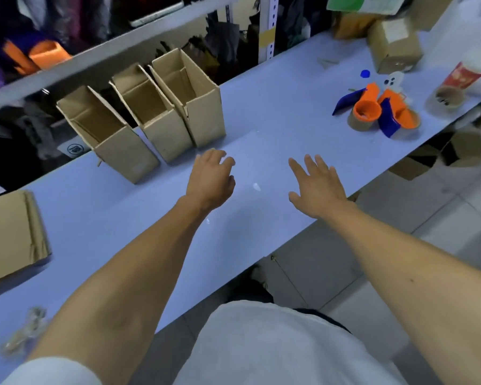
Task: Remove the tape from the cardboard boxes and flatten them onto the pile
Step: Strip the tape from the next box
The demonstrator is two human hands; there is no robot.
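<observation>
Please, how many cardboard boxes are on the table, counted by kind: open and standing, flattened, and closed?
Open standing boxes: 3, left, middle, right
Flattened pile: 1 pile; the number of sheets in it cannot be told
Closed box: 1
Total: 5, taking the pile as one
Both the left hand and the right hand hold nothing.

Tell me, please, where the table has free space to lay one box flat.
Free: the table strip between the three open boxes and the orange and blue rolls, ahead of the left hand and right hand. Crowded: the far right corner; the flattened pile fills the left edge.
</observation>
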